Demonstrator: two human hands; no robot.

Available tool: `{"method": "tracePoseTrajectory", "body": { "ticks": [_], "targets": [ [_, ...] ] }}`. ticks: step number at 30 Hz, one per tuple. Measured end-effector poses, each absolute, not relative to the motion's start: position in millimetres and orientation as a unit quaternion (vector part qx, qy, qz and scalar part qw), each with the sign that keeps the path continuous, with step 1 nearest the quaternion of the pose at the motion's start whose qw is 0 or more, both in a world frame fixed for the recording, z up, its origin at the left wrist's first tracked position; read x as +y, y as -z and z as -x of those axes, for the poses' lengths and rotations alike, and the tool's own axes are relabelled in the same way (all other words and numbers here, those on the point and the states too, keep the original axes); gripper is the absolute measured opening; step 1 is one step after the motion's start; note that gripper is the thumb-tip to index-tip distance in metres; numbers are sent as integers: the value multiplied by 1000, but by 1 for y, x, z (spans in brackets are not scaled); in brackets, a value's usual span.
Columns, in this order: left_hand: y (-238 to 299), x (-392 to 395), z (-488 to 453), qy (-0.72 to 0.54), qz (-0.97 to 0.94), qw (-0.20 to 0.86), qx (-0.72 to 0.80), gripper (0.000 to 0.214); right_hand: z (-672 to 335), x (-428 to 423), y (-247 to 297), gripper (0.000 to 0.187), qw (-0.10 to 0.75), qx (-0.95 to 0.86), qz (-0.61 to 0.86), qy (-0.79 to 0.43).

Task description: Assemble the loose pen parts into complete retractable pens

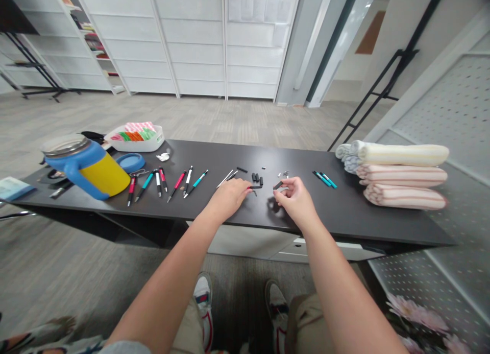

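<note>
My left hand (230, 198) is closed at the fingertips on a slim black-and-red pen part (255, 187), low over the table. Between the thumb and fingers of my right hand (294, 199) is a short black pen grip (278, 185). Several more black grips (257, 178) sit close together between the hands, just beyond the left fingertips. Thin refills (226, 179) lie beyond my left hand, with a loose black piece (242, 169) near them. Small metallic bits (285, 174) lie beyond the right hand.
Several red, white and teal click pens (176, 186) spread out on the left of the dark table (306, 162). Past them are a blue-and-yellow jug (95, 172), a blue lid (130, 162) and a white basket (143, 144). Teal pen parts (324, 179) and rolled towels (401, 172) lie right.
</note>
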State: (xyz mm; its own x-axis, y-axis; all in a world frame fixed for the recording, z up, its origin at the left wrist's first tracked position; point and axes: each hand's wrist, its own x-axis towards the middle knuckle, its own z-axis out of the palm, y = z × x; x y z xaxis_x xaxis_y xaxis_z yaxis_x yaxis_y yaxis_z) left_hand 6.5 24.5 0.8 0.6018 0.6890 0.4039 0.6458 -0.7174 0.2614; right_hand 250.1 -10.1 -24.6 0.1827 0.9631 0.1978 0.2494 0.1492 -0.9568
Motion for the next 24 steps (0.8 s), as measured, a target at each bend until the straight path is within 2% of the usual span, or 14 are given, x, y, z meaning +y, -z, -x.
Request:
{"method": "tracePoseTrajectory", "body": {
  "ticks": [3,7,14,20,24],
  "targets": [
    [0,25,-5,-274,-888,58,365,25,-250,-11,26,46,543,-539,544,-343],
    [1,27,-4,-308,-879,83,354,24,-247,-11,22,46,518,-558,563,-322],
    [2,27,-7,-251,-897,55,359,26,-244,-17,11,48,512,-585,552,-302],
    [2,26,-6,-250,-895,44,368,29,-245,-21,8,32,455,-616,573,-291],
    [3,27,-6,-251,-892,44,374,29,-246,-20,12,31,440,-609,584,-307]
  ]
}}
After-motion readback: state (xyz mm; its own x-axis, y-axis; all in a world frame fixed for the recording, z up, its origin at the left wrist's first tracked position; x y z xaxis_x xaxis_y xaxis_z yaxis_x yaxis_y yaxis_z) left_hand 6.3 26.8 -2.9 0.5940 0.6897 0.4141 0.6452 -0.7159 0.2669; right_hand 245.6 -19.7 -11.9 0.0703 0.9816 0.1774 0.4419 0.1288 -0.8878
